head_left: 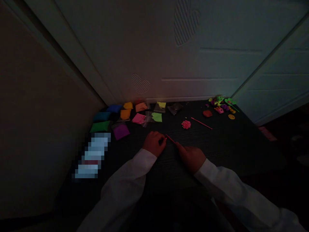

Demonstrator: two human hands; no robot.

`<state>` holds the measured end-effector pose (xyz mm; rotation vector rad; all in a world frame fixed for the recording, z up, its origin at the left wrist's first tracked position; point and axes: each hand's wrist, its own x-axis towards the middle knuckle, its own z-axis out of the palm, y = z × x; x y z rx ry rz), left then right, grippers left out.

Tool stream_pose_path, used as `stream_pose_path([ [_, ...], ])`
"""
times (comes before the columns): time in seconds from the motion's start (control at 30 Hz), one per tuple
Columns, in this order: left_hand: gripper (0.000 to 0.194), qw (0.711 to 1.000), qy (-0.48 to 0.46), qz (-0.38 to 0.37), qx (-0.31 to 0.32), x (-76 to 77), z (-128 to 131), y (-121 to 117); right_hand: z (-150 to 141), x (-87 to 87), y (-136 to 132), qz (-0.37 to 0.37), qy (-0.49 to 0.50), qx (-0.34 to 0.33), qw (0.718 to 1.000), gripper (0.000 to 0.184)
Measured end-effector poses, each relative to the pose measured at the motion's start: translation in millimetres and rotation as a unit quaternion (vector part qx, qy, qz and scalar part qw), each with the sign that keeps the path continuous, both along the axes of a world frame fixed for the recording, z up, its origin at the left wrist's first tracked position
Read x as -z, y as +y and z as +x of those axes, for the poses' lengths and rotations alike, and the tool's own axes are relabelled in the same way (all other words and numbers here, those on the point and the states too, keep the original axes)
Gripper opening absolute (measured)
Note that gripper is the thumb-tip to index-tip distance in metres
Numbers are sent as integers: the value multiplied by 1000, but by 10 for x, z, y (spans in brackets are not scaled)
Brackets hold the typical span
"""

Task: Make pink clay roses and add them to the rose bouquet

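The scene is dim. My left hand [154, 142] rests on the dark ribbed mat [229, 145] with its fingers curled at one end of a thin pink stick [170, 139]. My right hand [191, 157] lies just right of it, its fingers pinched on the stick's other end. Both arms wear white sleeves. A small pink clay flower [186, 124] sits a little beyond the hands, and a second long pink stick [201, 123] lies to its right.
Several small bags of coloured clay [125, 117] lie at the mat's far left, green, blue, orange, pink, purple. Finished clay figures [220, 104] and a red lump [207, 113] stand at the far right. A white panelled door [183, 58] rises behind. A blurred patch [93, 154] lies left.
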<state>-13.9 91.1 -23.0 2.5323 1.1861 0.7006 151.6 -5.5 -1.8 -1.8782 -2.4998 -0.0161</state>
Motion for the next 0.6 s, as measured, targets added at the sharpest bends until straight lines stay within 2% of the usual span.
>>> stream_pose_path([
  [0.23,14,1000,-10,-3,-6,-5,-8,-5,69,112,-13,53,52,5,997,42],
  [0.33,14,1000,-12,-5,-15,-16,-20,-1,121,122,-6,78,67,28,994,41],
  [0.5,12,999,-15,-4,-51,-34,-108,36,109,87,47,33,62,89,994,46],
  [0.6,14,997,-16,-3,-80,-17,-147,86,57,57,93,18,53,113,992,41],
])
